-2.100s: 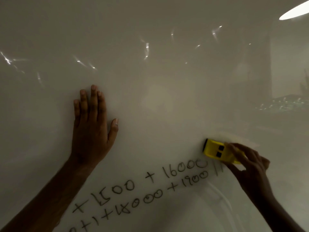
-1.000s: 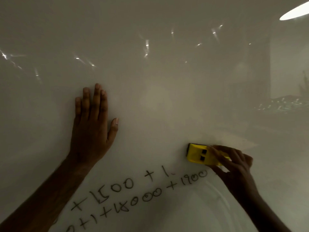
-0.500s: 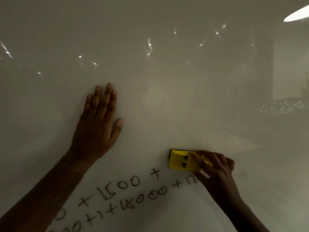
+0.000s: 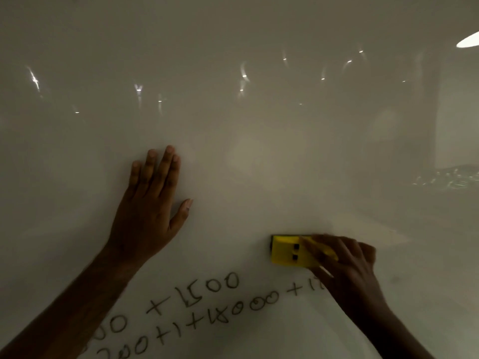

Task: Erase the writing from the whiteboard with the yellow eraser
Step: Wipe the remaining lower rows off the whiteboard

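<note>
Fingers (image 4: 321,248) of the right hand (image 4: 347,270) are curled round the yellow eraser (image 4: 290,251), holding it flat on the whiteboard (image 4: 259,125), just above the right end of the writing (image 4: 207,304). Left hand (image 4: 147,208) rests flat on the whiteboard, fingers straight, above the writing's left part.

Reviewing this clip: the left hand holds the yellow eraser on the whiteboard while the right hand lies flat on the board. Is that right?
The hands are swapped. In the head view the right hand holds the yellow eraser on the whiteboard, while the left hand lies flat on it.
</note>
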`<action>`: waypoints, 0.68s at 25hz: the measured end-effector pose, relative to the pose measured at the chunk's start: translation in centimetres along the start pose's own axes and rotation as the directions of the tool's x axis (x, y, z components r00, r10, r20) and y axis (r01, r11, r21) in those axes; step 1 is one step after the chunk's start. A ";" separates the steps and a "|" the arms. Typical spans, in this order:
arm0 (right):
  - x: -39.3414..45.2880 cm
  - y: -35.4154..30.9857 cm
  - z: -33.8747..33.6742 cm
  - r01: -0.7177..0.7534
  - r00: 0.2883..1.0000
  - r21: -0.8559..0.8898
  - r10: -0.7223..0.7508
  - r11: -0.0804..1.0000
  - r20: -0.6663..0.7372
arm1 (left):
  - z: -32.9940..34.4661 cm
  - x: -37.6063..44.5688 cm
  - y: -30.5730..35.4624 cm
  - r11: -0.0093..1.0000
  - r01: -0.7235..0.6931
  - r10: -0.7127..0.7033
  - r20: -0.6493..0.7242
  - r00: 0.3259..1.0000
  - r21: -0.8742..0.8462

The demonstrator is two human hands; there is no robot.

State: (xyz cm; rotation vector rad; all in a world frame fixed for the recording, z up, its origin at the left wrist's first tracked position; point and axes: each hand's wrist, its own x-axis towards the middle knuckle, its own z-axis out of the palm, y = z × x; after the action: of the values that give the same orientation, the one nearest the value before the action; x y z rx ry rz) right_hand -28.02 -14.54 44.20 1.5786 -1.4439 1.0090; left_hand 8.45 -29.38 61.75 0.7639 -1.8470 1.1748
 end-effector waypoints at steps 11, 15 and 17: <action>-0.9 -5.6 2.2 0.183 0.981 -0.016 -0.181 0.983 0.071 | -0.6 -2.9 -3.9 0.996 0.084 -0.084 0.012 0.996 0.013; 4.1 -10.9 2.5 0.113 0.993 0.081 -0.111 0.990 -0.026 | -0.3 -2.9 -3.7 0.995 0.099 -0.099 0.004 0.995 0.006; 3.6 -14.9 4.4 0.217 0.976 0.081 -0.218 0.973 0.006 | -0.3 -3.0 -4.0 0.997 0.072 -0.072 0.001 0.997 -0.013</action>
State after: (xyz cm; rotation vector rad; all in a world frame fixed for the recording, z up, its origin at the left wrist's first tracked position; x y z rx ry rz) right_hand -12.74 -18.86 45.41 1.7620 -1.2209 0.9371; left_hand 13.26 -30.38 60.96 0.8166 -1.8109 1.1155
